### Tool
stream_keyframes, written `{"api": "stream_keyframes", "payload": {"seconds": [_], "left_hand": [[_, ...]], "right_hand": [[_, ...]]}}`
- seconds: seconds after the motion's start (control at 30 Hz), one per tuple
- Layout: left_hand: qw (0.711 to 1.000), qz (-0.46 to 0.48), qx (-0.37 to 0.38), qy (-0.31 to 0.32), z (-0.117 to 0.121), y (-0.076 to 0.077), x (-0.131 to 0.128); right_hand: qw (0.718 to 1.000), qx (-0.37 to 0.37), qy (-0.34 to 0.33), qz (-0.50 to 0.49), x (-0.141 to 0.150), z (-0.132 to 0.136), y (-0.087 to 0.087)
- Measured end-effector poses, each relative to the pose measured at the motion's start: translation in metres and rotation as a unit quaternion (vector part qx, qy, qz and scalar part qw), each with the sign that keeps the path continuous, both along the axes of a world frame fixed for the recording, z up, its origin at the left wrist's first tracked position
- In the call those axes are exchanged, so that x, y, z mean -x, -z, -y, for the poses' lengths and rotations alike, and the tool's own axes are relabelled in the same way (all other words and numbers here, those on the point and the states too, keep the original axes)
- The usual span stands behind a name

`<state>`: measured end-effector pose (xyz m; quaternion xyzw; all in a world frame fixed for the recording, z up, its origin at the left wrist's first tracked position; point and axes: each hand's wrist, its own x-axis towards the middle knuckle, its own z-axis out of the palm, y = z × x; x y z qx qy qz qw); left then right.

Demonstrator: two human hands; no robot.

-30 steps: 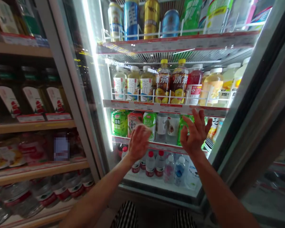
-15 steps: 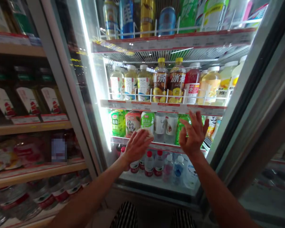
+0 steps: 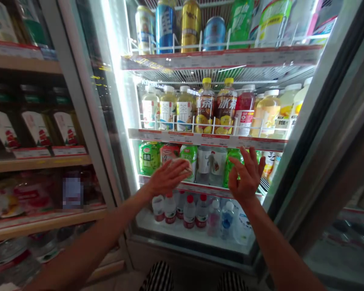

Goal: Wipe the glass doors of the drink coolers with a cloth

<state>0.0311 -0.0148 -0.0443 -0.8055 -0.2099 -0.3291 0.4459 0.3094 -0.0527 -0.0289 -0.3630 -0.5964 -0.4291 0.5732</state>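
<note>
My left hand [image 3: 166, 176] lies flat and slanted in front of the lower shelves of a lit drinks fridge. A pale, cloth-like piece [image 3: 185, 162] shows under its fingertips, mostly hidden by them; its exact kind is unclear. To the right, my right hand [image 3: 245, 176] is raised with fingers spread and nothing visible in it. It seems to be near or against the glass. Behind the hands, a green plum drink bottle [image 3: 149, 159], a green-labelled bottle [image 3: 191, 155] and a white-labelled clear bottle [image 3: 218, 163] stand on the shelf.
Cans [image 3: 191, 26] line the top shelf, and iced tea bottles [image 3: 226, 107] the one below. Small red-capped water bottles [image 3: 189, 212] stand at the bottom. A metal frame [image 3: 85, 109] separates the fridge from shelves with dark bottles [image 3: 33, 117]. Another frame [image 3: 330, 153] borders the right.
My left hand has moved left with the pale piece under its fingers. My right hand stays nearly in place. The view has shifted slightly.
</note>
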Motion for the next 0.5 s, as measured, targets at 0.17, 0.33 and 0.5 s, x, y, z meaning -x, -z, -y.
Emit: {"api": "stream_keyframes", "payload": {"seconds": [0.17, 0.33, 0.5], "left_hand": [[0.896, 0.437, -0.049, -0.064, -0.011, -0.047, 0.029], [0.998, 0.043, -0.045, 0.019, -0.001, -0.031, 0.001], [0.958, 0.276, -0.069, -0.023, -0.012, -0.062, 0.013]], "right_hand": [[1.000, -0.005, 0.000, -0.009, 0.000, -0.001, 0.001], [1.000, -0.015, -0.016, -0.005, 0.001, 0.000, 0.000], [1.000, -0.017, -0.018, -0.002, 0.000, 0.001, -0.001]]}}
